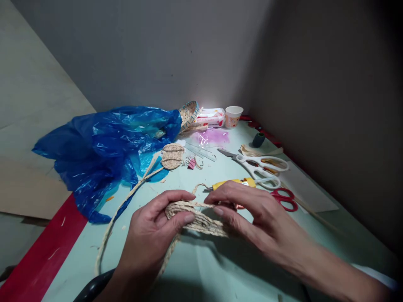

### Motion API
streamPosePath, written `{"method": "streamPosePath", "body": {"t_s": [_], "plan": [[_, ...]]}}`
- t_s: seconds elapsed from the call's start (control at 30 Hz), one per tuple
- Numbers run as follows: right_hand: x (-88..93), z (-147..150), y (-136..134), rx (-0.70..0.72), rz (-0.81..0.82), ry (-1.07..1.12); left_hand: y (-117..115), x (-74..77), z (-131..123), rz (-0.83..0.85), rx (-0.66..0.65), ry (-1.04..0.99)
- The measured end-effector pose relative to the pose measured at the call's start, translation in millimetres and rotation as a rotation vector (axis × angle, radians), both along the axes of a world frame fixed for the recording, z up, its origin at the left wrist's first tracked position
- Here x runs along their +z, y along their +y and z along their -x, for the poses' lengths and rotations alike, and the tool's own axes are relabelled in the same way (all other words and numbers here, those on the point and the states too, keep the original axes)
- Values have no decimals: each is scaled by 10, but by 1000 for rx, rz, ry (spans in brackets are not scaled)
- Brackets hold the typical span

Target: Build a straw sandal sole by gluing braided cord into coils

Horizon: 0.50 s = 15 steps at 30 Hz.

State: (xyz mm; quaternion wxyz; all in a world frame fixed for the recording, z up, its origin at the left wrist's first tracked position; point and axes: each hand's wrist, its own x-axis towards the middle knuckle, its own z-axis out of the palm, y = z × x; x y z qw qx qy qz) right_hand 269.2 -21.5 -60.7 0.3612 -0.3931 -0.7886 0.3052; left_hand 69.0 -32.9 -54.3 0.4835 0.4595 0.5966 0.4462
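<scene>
With left hand (151,226): clamping looped braid (203,222) between thumb and fingers | with right hand (258,214), palm-down: pinching upper strand | held between both, above pale-green table (82,247)

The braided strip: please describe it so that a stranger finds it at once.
Start from the pale green table, then find the left hand and right hand above it. Both hold the beige braided strip, bundled in layers; the woven piece beside the blue bag is unheld.
</scene>
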Motion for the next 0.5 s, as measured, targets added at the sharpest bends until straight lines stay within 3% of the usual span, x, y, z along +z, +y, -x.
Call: {"method": "streamPosePath", "body": {"t_s": [0.2,0.5], "plan": [[-46,63,-75,43,-130,-46,31,-50,17,-71,36,119],[-102,48,-38,60,-312,-70,44,-39,35,-54,97,121]]}}
